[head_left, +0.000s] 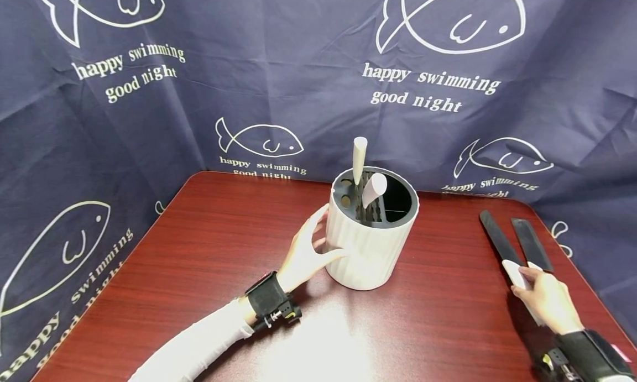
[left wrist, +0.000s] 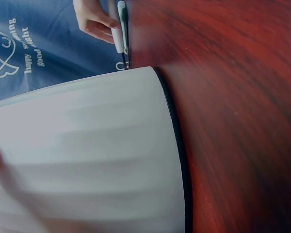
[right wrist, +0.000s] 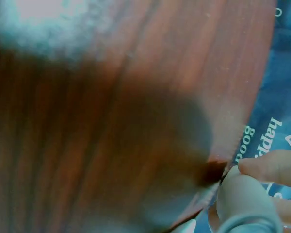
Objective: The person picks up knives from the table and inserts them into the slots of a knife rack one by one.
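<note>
A white ribbed knife block [head_left: 368,255] with a dark slotted top stands upright on the table. Two knives sit in it, a thin white handle [head_left: 359,158] and a thicker white handle [head_left: 374,188] sticking up. My left hand [head_left: 304,255] holds the block's left side, thumb in front and fingers further round. Over at the right, my right hand [head_left: 547,296] grips the white handle [right wrist: 247,199] of a knife with a long dark blade [head_left: 499,235]. Beside it lies a second knife with a broader dark blade [head_left: 531,244], its handle mostly hidden by my hand.
The red-brown wooden table [head_left: 239,221] has a dark blue cloth [head_left: 308,83] with fish prints hanging behind it and at both sides. The two dark blades lie close to the table's right edge. A bright glare falls on the front of the table.
</note>
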Motion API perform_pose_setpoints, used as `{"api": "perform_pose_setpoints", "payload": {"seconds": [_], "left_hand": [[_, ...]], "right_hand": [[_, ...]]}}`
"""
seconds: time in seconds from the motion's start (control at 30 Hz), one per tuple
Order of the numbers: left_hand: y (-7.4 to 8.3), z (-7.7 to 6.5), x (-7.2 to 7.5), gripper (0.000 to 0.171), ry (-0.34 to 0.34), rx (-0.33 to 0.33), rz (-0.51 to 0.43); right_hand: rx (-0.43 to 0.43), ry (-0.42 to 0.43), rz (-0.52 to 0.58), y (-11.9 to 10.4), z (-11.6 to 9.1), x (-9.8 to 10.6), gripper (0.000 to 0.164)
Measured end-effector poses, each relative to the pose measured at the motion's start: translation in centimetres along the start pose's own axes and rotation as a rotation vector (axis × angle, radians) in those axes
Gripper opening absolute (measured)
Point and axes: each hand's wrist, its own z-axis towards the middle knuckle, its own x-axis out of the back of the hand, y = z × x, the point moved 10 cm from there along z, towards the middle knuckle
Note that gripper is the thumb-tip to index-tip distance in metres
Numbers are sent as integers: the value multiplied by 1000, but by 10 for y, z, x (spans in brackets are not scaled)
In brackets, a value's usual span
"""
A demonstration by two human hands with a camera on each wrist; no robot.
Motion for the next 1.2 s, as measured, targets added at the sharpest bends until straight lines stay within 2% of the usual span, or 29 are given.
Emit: {"api": "perform_pose_setpoints", "payload": {"seconds": [0.33,0.77,1.0,1.2], "left_hand": [[2,-1,0,90,1,-33,-4],[2,-1,1,92,4,-15,-2],[1,1,0,91,2,-7,7],[1,1,1,90,6,-11,2]], "right_hand": [[25,56,4,-8,1,16,42],[42,105,-24,-14,1,36,41],[-24,59,-41,-14,7,44,42],[17,59,-51,-19,15,53,37]]}}
